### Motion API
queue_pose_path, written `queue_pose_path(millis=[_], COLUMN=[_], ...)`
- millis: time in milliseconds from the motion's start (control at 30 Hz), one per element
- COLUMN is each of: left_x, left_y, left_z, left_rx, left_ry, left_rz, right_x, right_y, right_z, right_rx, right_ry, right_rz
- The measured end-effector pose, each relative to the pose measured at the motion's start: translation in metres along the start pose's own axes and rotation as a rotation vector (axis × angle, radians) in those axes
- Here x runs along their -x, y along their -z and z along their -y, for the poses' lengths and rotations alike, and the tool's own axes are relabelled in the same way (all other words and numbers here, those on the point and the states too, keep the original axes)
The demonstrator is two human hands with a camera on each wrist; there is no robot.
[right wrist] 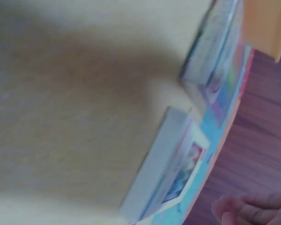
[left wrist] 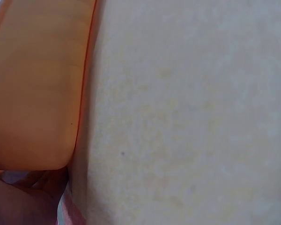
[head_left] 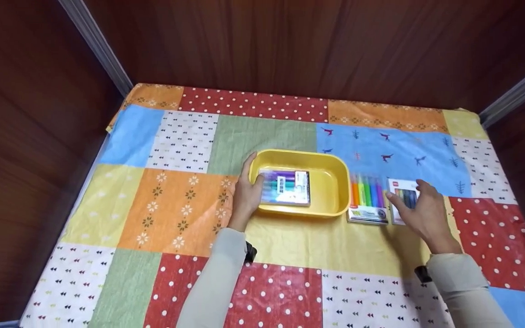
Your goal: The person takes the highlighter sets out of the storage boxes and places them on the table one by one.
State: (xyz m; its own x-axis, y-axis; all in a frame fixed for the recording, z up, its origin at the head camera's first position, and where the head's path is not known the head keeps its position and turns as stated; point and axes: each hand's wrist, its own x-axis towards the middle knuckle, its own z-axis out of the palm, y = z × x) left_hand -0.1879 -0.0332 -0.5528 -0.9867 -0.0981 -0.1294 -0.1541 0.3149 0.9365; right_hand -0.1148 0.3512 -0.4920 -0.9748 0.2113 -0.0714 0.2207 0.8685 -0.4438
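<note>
Patchwork cloth (head_left: 290,243), white box (head_left: 406,192) beneath right fingers (head_left: 428,189)

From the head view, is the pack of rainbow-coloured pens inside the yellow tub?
No, the rainbow-coloured pen pack lies on the patchwork cloth, outside the yellow tub and beside it.

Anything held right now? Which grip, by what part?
Left grip holds the yellow tub by the rim at its left end. Right grip holds nothing; it hovers near the white box.
</note>
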Motion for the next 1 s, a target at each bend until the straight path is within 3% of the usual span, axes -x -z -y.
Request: queue_pose_path(millis=[367, 600, 767, 1000], left_x=[0.0, 0.002, 0.002, -0.001], left_y=[0.0, -0.004, -0.006, -0.004], left_z=[0.0, 0.002, 0.002, -0.002], left_rx=[0.003, -0.007, -0.014, -0.014], left_ry=[0.025, 0.021, 0.016, 0.008], left_rz=[-0.02, -0.018, -0.001, -0.025], right_x=[-0.01, -0.007, -0.007, -0.011], right_y=[0.0, -0.006, -0.012, -0.019], right_z=[0.033, 0.043, 0.053, 0.078], right_rx=[-0.029, -0.053, -0.06, -0.064], right_ry=[0.102, 0.224, 0.226, 0.24], right_rz=[0.07, 0.107, 0.165, 0.216])
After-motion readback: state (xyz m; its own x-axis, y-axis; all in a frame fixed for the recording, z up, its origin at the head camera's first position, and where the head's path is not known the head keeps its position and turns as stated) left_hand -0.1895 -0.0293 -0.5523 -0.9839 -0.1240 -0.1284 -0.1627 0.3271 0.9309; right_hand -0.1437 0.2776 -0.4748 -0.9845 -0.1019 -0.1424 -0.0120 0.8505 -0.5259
